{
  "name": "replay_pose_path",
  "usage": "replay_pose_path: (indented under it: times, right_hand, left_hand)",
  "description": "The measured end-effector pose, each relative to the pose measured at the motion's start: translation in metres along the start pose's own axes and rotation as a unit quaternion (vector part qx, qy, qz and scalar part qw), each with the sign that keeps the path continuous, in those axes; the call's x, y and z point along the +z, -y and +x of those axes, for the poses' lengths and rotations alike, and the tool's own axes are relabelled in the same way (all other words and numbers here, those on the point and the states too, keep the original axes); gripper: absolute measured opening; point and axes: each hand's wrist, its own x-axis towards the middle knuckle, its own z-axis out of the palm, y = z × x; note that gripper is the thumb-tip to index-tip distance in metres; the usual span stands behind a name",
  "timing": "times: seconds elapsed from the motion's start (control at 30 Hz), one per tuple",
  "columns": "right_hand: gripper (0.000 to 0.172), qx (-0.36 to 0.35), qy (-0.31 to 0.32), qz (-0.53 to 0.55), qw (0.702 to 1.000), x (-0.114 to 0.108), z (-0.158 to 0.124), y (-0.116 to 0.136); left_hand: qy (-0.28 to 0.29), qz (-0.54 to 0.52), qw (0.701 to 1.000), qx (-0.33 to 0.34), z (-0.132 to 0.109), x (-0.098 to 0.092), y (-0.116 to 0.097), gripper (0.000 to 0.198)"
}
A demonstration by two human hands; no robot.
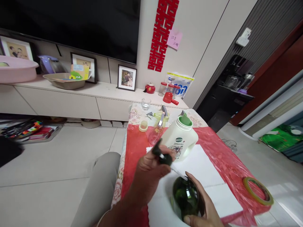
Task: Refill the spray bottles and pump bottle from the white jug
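Note:
A dark pump head [163, 156] with a pale tube is pinched in my left hand [151, 171], slightly blurred. The tube's lower end meets the top of a dark green round bottle [186, 197]; whether it is inside the opening I cannot tell. Wrapped around the bottle's right side is my right hand [205, 205], thumb at the front. Behind my hands a large white jug [181, 138] stands upright, uncapped, its green-rimmed mouth showing. A pale cap [143, 126] lies to the jug's left, near a pink clear spray bottle [155, 135].
White sheets [208, 167] lie over a red plastic cover [134, 151] on the table. A roll of tape [258, 190] is at the right edge. Further back are a yellowish spray bottle [156, 115] and a glass cup [145, 104]. A low cabinet [106, 91] runs behind.

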Motion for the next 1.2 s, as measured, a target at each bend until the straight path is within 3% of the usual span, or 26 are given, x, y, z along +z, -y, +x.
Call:
replay_pose_path:
  times: [0.1,0.17,0.3,0.4,0.53,0.67,0.9,1.1,1.2]
  right_hand:
    - [0.109,-0.009,-0.047,-0.049,0.998,-0.029,-0.002,-0.004]
    - [0.108,-0.032,-0.094,-0.104,0.990,-0.051,0.001,0.003]
    - [0.103,-0.117,-0.158,-0.201,0.960,-0.088,0.022,0.043]
    - [0.103,-0.167,-0.179,-0.258,0.934,-0.100,0.045,0.091]
    - [0.099,-0.229,-0.207,-0.398,0.864,-0.097,0.076,0.151]
    - [0.087,-0.262,-0.193,-0.522,0.788,-0.091,0.098,0.188]
    - [0.079,-0.372,-0.103,-0.634,0.670,-0.085,0.122,0.214]
    - [0.074,-0.373,-0.075,-0.700,0.605,-0.078,0.127,0.228]
    - [0.072,-0.375,-0.070,-0.739,0.556,-0.074,0.127,0.236]
  left_hand:
    - [-0.057,-0.101,0.993,-0.001,0.006,-0.017,-0.011,0.032]
    - [-0.077,-0.126,0.989,-0.022,0.006,-0.031,-0.005,0.036]
    - [-0.075,-0.109,0.986,-0.096,-0.009,-0.054,0.033,0.037]
    - [-0.077,-0.098,0.985,-0.121,-0.023,-0.061,0.065,0.036]
    - [-0.072,-0.099,0.984,-0.130,-0.029,-0.065,0.084,0.038]
    - [-0.072,-0.097,0.984,-0.134,-0.028,-0.070,0.086,0.038]
    - [-0.069,-0.090,0.979,-0.167,-0.028,-0.077,0.089,0.037]
    - [-0.074,-0.095,0.975,-0.185,-0.029,-0.073,0.085,0.039]
    - [-0.070,-0.095,0.975,-0.189,-0.028,-0.071,0.083,0.040]
